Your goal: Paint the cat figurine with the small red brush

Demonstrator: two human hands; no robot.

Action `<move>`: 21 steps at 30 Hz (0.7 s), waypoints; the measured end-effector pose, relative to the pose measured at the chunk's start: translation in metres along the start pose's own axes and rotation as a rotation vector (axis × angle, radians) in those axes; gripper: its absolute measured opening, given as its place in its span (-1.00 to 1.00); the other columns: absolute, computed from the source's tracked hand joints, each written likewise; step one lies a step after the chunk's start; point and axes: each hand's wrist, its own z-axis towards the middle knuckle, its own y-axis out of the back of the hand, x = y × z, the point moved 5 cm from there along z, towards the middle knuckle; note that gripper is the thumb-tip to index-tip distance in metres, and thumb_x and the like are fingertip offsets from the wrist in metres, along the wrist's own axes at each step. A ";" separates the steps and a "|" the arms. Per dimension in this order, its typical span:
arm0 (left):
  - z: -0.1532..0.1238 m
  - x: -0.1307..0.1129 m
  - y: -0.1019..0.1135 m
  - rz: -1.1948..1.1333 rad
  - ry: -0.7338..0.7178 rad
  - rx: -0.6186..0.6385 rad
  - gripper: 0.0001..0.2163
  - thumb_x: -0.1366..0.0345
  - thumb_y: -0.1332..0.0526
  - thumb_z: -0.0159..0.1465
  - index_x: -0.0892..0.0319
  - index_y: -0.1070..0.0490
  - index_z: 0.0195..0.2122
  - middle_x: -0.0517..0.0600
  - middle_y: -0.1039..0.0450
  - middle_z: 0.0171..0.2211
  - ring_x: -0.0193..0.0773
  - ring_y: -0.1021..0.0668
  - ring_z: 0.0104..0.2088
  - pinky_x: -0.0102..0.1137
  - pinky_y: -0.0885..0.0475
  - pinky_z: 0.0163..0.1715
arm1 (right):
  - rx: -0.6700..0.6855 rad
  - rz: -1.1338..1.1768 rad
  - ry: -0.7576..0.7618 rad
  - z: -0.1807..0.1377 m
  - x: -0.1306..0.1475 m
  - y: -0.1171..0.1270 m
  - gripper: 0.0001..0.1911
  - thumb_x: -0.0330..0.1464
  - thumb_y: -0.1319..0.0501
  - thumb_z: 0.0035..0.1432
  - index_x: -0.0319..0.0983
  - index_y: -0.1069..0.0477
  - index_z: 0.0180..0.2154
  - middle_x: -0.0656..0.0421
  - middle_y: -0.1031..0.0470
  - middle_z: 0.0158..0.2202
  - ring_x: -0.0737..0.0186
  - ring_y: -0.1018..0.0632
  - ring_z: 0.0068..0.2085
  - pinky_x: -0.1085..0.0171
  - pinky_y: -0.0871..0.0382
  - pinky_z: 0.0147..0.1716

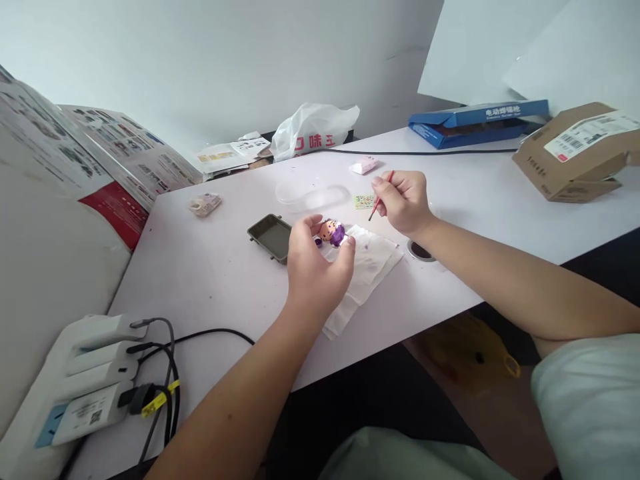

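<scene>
My left hand (pixel 315 267) is curled around a small figurine (pixel 332 233) with a purple painted head, holding it just above a white paper towel (pixel 367 267) on the white table (pixel 210 267). My right hand (pixel 404 200) pinches a thin red-handled brush (pixel 381 196), its tip pointing down and left, a short way right of the figurine. A small sheet with coloured dots (pixel 364 201) lies beside the right hand.
A grey-green tray (pixel 273 237) sits left of the figurine, and a clear plastic lid (pixel 313 196) lies behind it. A round hole (pixel 419 250) is in the table. At the back are a blue box (pixel 475 123), cardboard box (pixel 575 153), plastic bag (pixel 313 130) and black cable (pixel 425 153). Chargers and cables (pixel 120 380) sit at front left.
</scene>
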 end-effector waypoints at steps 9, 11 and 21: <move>0.006 0.015 0.005 0.002 0.005 0.030 -0.53 0.28 -0.26 0.31 0.13 -0.19 0.22 0.20 -0.32 0.11 0.03 -0.37 0.19 0.06 -0.27 0.24 | 0.006 0.040 0.019 0.000 -0.001 -0.004 -0.45 0.05 -0.30 0.16 -0.16 -0.35 -0.68 0.27 -0.24 -0.79 0.38 -0.25 -0.74 0.27 -0.10 -0.75; 0.008 0.018 0.001 -0.144 0.043 0.117 -0.52 0.25 -0.22 0.35 0.12 -0.15 0.27 0.20 -0.31 0.18 -0.01 -0.38 0.24 0.00 -0.28 0.27 | 0.048 0.046 0.026 -0.003 0.005 -0.006 -0.44 0.02 -0.28 0.19 -0.17 -0.35 -0.69 0.25 -0.26 -0.78 0.39 -0.26 -0.73 0.27 -0.11 -0.74; 0.013 0.004 0.002 -0.791 0.233 0.544 -0.65 0.21 -0.03 0.40 0.05 -0.38 0.16 0.02 -0.37 0.27 -0.02 -0.36 0.34 -0.08 -0.23 0.40 | 0.151 0.204 -0.064 -0.017 0.022 0.005 -0.52 -0.14 -0.27 0.27 -0.16 -0.36 -0.65 0.27 -0.24 -0.75 0.37 -0.26 -0.71 0.22 -0.13 -0.69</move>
